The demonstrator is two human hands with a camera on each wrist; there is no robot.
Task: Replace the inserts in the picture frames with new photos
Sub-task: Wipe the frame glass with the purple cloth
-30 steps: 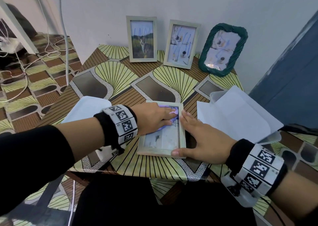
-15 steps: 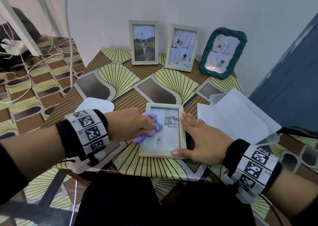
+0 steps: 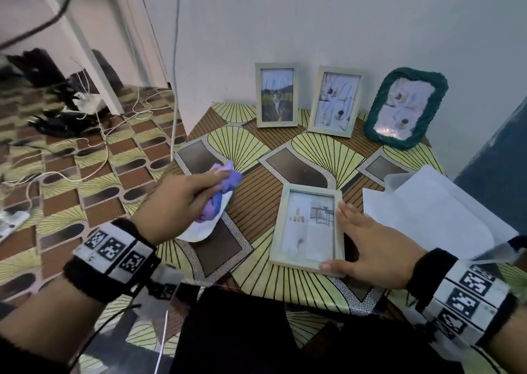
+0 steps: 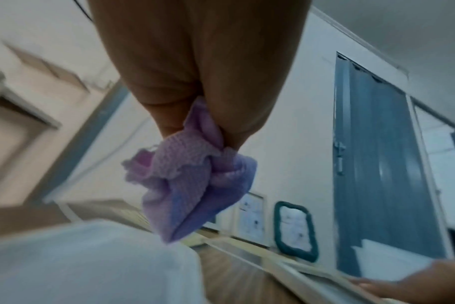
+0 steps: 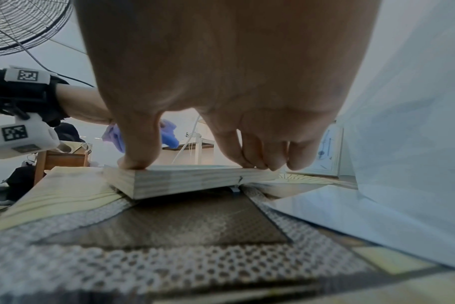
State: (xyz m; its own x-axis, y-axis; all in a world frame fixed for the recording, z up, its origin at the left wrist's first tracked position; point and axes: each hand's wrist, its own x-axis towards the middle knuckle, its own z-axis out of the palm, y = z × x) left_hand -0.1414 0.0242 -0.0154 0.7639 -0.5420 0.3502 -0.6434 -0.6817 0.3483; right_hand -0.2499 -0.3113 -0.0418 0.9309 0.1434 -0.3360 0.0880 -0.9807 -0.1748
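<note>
A light wooden picture frame (image 3: 306,255) lies flat on the patterned table (image 3: 299,291), with a pale photo of furniture showing under its glass. My right hand (image 3: 338,236) rests on the frame's right rail with straight fingers. In the right wrist view, the thumb and fingertips of that hand (image 5: 198,162) press down on the frame (image 5: 195,181). My left hand (image 3: 219,182) is off to the frame's left, raised above the table, and grips a crumpled purple cloth (image 3: 221,194). The cloth (image 4: 195,185) bunches out below the curled fingers (image 4: 166,115).
Two wooden frames (image 3: 276,94) (image 3: 335,100) and a green woven frame (image 3: 405,107) stand against the back wall. White sheets and a clear folder (image 3: 433,211) lie right of the flat frame. A white tray (image 3: 199,229) sits under my left hand. Cables (image 3: 85,134) litter the floor at left.
My left hand has carried the purple cloth off the frame's glass, leftward and up over the white tray. My right hand has stayed on the frame's right edge.
</note>
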